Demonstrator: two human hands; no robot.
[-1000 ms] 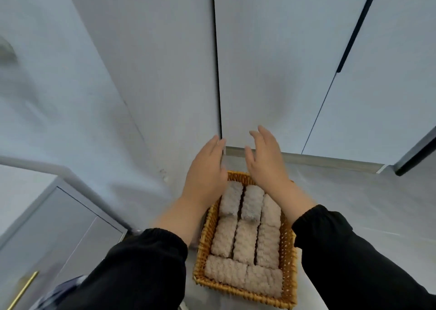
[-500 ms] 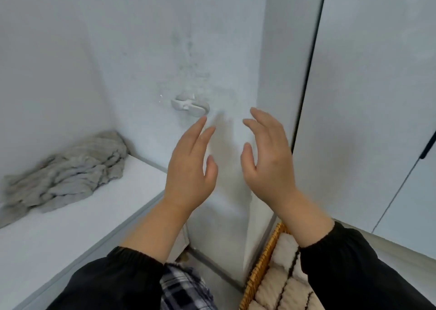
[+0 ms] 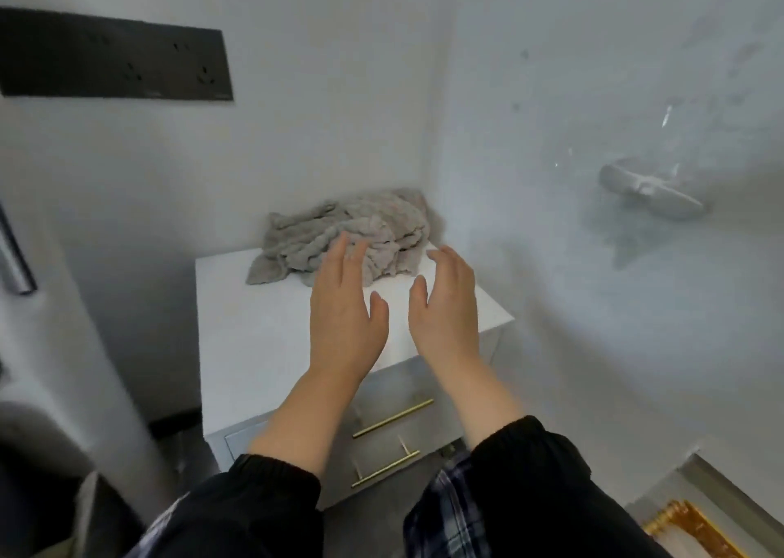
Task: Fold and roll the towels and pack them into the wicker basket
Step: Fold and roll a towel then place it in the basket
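Note:
A crumpled heap of grey towels (image 3: 373, 226) lies at the back of a white cabinet top (image 3: 254, 337), against the wall corner. My left hand (image 3: 345, 315) hovers over the cabinet, fingers spread, its fingertips overlapping the near edge of the heap. My right hand (image 3: 449, 307) is beside it, open and empty, just right of the heap. Only a corner of the wicker basket (image 3: 695, 528) shows at the bottom right, on the floor; its contents are out of view.
The white cabinet has drawers with brass handles (image 3: 392, 419). A white wall hook (image 3: 653, 194) sticks out on the right wall. A black socket panel (image 3: 114, 61) is on the left wall. A grey post stands at the left.
My view has swung left, away from the basket packed with rolled towels, to the cabinet. Both hands have travelled along, still empty, and now reach the grey towel heap.

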